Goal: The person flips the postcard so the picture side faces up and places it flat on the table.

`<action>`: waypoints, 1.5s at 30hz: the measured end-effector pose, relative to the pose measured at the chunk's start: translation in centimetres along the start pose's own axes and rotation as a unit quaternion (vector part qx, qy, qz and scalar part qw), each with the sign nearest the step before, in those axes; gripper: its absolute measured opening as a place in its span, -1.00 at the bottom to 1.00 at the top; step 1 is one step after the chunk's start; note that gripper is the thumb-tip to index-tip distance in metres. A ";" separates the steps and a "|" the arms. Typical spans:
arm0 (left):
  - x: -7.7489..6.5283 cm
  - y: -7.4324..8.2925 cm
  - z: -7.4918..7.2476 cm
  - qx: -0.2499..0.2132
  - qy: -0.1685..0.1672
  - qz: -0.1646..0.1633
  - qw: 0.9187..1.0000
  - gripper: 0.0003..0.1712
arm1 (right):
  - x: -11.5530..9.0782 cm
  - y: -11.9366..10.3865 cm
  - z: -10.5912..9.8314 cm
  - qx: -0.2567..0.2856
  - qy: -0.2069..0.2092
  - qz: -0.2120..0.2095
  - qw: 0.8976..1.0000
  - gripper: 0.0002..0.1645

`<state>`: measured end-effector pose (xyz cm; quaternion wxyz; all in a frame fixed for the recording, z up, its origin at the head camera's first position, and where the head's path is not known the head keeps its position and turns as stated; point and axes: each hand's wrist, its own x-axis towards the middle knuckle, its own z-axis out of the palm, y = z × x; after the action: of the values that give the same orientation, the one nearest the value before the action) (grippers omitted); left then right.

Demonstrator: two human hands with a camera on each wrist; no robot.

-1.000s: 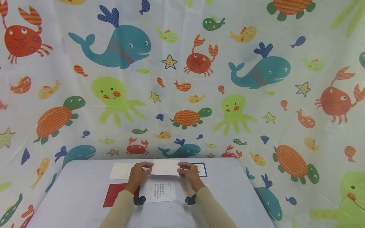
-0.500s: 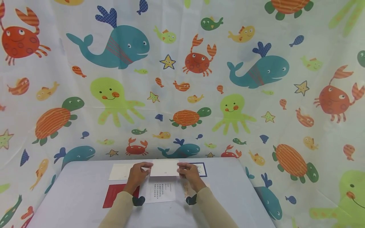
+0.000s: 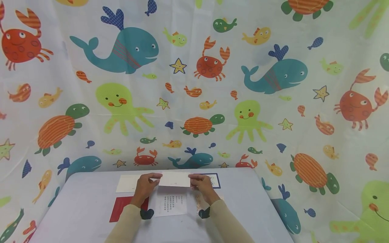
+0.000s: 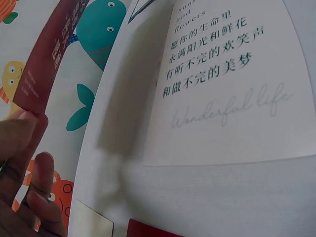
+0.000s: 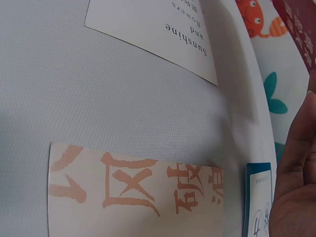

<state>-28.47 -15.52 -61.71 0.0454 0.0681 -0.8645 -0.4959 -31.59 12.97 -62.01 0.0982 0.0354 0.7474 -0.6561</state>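
Observation:
Between both hands a card (image 3: 175, 179) is held up above the table, its pale side toward the head camera. In the left wrist view the other side of this card (image 4: 52, 57) is dark red with printed characters. My left hand (image 3: 146, 187) pinches its left edge, and my right hand (image 3: 202, 186) pinches the right edge. Below it lies a white card (image 3: 171, 204) with printed text, including "Wonderful life". A red card (image 3: 121, 206) lies partly behind the left forearm. Beside the right wrist is a cream card with orange characters (image 5: 133, 192), mostly hidden in the head view.
A cream card (image 3: 126, 183) lies at the back left, and a blue-bordered card (image 3: 216, 181) at the back right. The white table (image 3: 85, 206) ends at a hanging cloth (image 3: 194, 101) printed with sea animals. Dark wrist cameras sit under both wrists.
The held card has tilted slightly, its upper edge a little lower in view. Both hands keep their pinch and have barely shifted. The cards on the table lie as before.

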 end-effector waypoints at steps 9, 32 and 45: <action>0.2 0.1 0.0 -0.006 0.019 0.019 1.000 -0.76 | 0.1 0.1 0.2 -0.006 0.010 0.012 1.000 -0.66; 0.2 0.4 0.9 -0.055 0.057 -0.003 0.997 -0.72 | -0.6 -0.1 0.7 -0.020 0.037 0.018 0.999 -0.58; 0.2 0.5 1.0 -0.024 0.066 0.002 0.997 -0.74 | -0.3 0.0 0.9 -0.025 0.055 0.022 0.998 -0.66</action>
<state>-28.81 -14.47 -61.79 0.1053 0.0983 -0.8475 -0.5109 -31.23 12.07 -62.10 0.0721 0.0858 0.7669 -0.6320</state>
